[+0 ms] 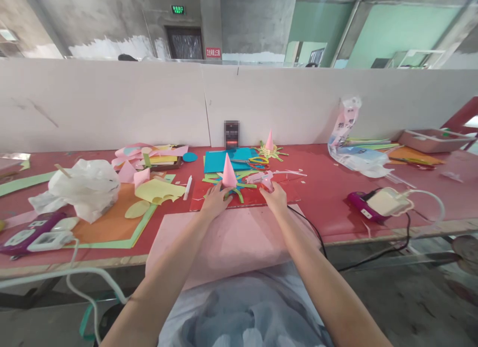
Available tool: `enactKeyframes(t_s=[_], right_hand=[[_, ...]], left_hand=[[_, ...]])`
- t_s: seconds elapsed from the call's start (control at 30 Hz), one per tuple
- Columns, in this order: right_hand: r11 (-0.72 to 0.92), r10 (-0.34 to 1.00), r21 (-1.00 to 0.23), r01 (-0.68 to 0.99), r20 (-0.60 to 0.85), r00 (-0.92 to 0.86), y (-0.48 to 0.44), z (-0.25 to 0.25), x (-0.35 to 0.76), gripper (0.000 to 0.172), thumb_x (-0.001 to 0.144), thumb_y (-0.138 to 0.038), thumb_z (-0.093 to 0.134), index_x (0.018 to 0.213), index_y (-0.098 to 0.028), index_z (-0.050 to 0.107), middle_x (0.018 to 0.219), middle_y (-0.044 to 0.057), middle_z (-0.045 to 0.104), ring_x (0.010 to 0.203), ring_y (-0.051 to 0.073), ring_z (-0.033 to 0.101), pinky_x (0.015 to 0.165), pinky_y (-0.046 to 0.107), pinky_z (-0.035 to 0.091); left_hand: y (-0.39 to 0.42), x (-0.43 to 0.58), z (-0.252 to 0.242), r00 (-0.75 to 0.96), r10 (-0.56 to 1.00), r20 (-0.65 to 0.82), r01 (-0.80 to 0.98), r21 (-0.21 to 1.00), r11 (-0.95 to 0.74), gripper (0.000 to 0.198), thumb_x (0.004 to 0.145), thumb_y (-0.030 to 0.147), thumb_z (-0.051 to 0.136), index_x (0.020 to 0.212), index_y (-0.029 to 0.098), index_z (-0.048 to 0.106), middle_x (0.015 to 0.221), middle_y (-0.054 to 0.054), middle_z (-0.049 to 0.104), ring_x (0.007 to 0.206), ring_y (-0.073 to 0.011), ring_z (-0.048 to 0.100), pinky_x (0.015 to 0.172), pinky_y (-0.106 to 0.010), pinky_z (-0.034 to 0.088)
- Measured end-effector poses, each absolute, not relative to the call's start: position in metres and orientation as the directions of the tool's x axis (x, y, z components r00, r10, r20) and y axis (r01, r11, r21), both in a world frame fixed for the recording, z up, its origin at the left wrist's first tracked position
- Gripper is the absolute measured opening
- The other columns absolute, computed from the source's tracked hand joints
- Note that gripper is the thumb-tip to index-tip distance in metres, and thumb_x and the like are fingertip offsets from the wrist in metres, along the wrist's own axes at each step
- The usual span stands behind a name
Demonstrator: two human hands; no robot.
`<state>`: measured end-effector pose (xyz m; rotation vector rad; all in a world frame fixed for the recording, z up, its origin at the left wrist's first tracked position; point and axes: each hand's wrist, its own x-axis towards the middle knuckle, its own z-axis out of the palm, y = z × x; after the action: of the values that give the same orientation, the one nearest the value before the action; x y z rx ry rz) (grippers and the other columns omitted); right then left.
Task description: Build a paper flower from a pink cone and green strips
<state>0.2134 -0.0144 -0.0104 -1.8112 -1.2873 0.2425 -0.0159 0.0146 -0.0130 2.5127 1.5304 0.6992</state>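
A pink paper cone [229, 173] stands upright on green and blue paper strips [244, 185] over a red sheet. My left hand [216, 199] is at the cone's lower left edge, its fingers closed; whether they pinch the cone or a strip is too small to tell. To the right, my right hand [275, 195] is wrapped round the handle of a pink glue gun [261, 178], whose nozzle points left toward the strips. Behind lie blue sheets [216, 161] with yellow-handled scissors [258, 161]. A second pink cone [269, 142] stands on yellow-green strips.
Paper scraps [160, 190], a white plastic bag [87, 187] and a purple power strip [32, 233] lie left. A white pen [187, 187] is nearer. Right are another power strip [368, 206], a plastic packet [358, 155] and a pink tray [433, 140]. A phone [232, 134] leans on the partition.
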Motion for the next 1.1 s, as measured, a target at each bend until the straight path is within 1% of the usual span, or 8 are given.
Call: enactKeyframes(t_s=[0.17, 0.37, 0.5, 0.63, 0.83, 0.93, 1.03, 1.1], right_hand=[[-0.068, 0.838, -0.730, 0.680, 0.329, 0.436, -0.012, -0.013, 0.214, 0.045, 0.069, -0.048, 0.057, 0.104, -0.019, 0.058, 0.095, 0.006, 0.063, 0.089, 0.021, 0.057, 0.076, 0.030, 0.043], [-0.077, 0.837, -0.721, 0.688, 0.328, 0.437, -0.017, -0.007, 0.212, 0.037, 0.069, -0.047, 0.055, 0.092, -0.019, 0.059, 0.084, 0.005, 0.062, 0.079, 0.020, 0.056, 0.068, 0.028, 0.041], [-0.068, 0.826, -0.746, 0.662, 0.331, 0.457, -0.020, -0.003, 0.210, 0.038, 0.069, -0.047, 0.054, 0.093, -0.018, 0.059, 0.084, 0.006, 0.062, 0.078, 0.020, 0.055, 0.068, 0.028, 0.041], [-0.049, 0.820, -0.756, 0.652, 0.342, 0.458, -0.019, -0.004, 0.211, 0.040, 0.068, -0.047, 0.054, 0.094, -0.017, 0.060, 0.086, 0.008, 0.063, 0.082, 0.022, 0.056, 0.069, 0.028, 0.042], [-0.057, 0.814, -0.787, 0.615, 0.320, 0.485, -0.016, -0.008, 0.213, 0.052, 0.067, -0.047, 0.056, 0.107, -0.015, 0.057, 0.101, 0.010, 0.062, 0.093, 0.023, 0.056, 0.081, 0.032, 0.042], [-0.063, 0.814, -0.794, 0.605, 0.311, 0.491, -0.014, -0.009, 0.213, 0.055, 0.067, -0.047, 0.057, 0.112, -0.015, 0.056, 0.106, 0.010, 0.062, 0.097, 0.023, 0.056, 0.085, 0.032, 0.041], [-0.057, 0.814, -0.797, 0.602, 0.312, 0.491, -0.014, -0.010, 0.214, 0.054, 0.067, -0.046, 0.058, 0.111, -0.016, 0.057, 0.100, 0.009, 0.063, 0.093, 0.023, 0.057, 0.083, 0.032, 0.042], [-0.043, 0.813, -0.799, 0.600, 0.320, 0.486, -0.014, -0.010, 0.215, 0.050, 0.067, -0.046, 0.058, 0.107, -0.016, 0.058, 0.096, 0.008, 0.064, 0.089, 0.022, 0.058, 0.080, 0.032, 0.043]], left_hand=[[0.014, -0.017, -0.011, 0.419, 0.846, 0.330, 0.790, 0.327, -0.519, 0.035, 0.085, 0.034, 0.048, 0.119, 0.032, 0.056, 0.137, -0.004, 0.041, 0.123, -0.0246, 0.041, 0.106, -0.045, 0.028], [0.015, -0.017, -0.010, 0.488, 0.808, 0.330, 0.737, 0.340, -0.584, 0.035, 0.087, 0.031, 0.044, 0.119, 0.034, 0.055, 0.136, -0.002, 0.043, 0.124, -0.0211, 0.040, 0.108, -0.045, 0.027], [0.015, -0.017, -0.010, 0.517, 0.801, 0.302, 0.716, 0.360, -0.598, 0.035, 0.087, 0.029, 0.043, 0.119, 0.035, 0.055, 0.137, -0.001, 0.042, 0.126, -0.0204, 0.039, 0.109, -0.046, 0.024], [0.015, -0.019, -0.007, 0.499, 0.818, 0.285, 0.718, 0.393, -0.575, 0.036, 0.086, 0.025, 0.043, 0.118, 0.035, 0.056, 0.140, 0.000, 0.041, 0.128, -0.0213, 0.037, 0.109, -0.050, 0.021], [0.019, -0.024, -0.004, 0.436, 0.862, 0.257, 0.749, 0.427, -0.506, 0.040, 0.083, 0.017, 0.044, 0.115, 0.038, 0.057, 0.142, 0.002, 0.037, 0.131, -0.0236, 0.034, 0.108, -0.059, 0.013], [0.016, -0.022, -0.004, 0.419, 0.861, 0.289, 0.739, 0.443, -0.508, 0.036, 0.083, 0.023, 0.047, 0.115, 0.036, 0.057, 0.140, 0.000, 0.040, 0.131, -0.0240, 0.033, 0.108, -0.058, 0.013], [0.011, -0.018, -0.002, 0.447, 0.840, 0.306, 0.707, 0.455, -0.542, 0.038, 0.078, 0.029, 0.054, 0.116, 0.033, 0.055, 0.139, -0.002, 0.040, 0.131, -0.0253, 0.033, 0.109, -0.056, 0.013], [0.009, -0.016, -0.001, 0.461, 0.833, 0.305, 0.690, 0.467, -0.553, 0.040, 0.075, 0.026, 0.056, 0.115, 0.032, 0.056, 0.140, -0.002, 0.039, 0.130, -0.0259, 0.033, 0.109, -0.056, 0.012]])
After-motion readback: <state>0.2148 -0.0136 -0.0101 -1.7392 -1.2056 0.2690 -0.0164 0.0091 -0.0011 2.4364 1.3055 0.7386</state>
